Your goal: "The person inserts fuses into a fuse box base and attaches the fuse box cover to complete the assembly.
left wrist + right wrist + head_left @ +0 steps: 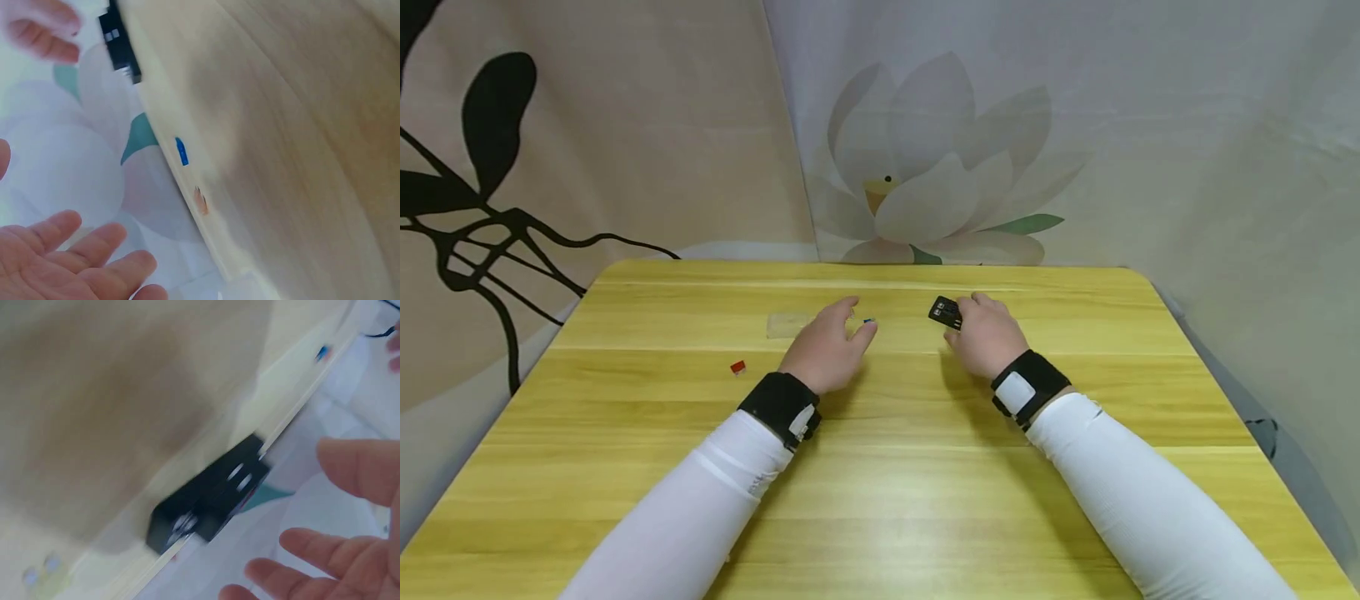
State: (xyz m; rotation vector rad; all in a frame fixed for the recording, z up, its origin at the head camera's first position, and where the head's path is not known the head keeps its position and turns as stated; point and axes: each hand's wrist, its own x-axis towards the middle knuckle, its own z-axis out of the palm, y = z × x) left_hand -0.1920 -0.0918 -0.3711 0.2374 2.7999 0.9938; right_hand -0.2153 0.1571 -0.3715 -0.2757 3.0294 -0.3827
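My left hand (822,352) is over the table's far half, fingers spread and holding nothing. Just beyond its thumb, in the head view, lies a small blue piece (868,321). The left wrist view shows this blue piece (182,152) beside a small orange-brown piece (200,201). A black rectangular block (943,312) with pale markings sits near the far edge, its right end hidden behind my right hand (991,340) in the head view. From the right wrist, the black block (209,490) appears whole, with the spread fingers (319,550) apart from it.
A small red piece (738,367) lies left of my left hand. Partly behind that hand is a flat clear piece (786,325). Two small round silvery things (51,561) show in the right wrist view. A flower-printed curtain (925,150) hangs behind the wooden table (895,500).
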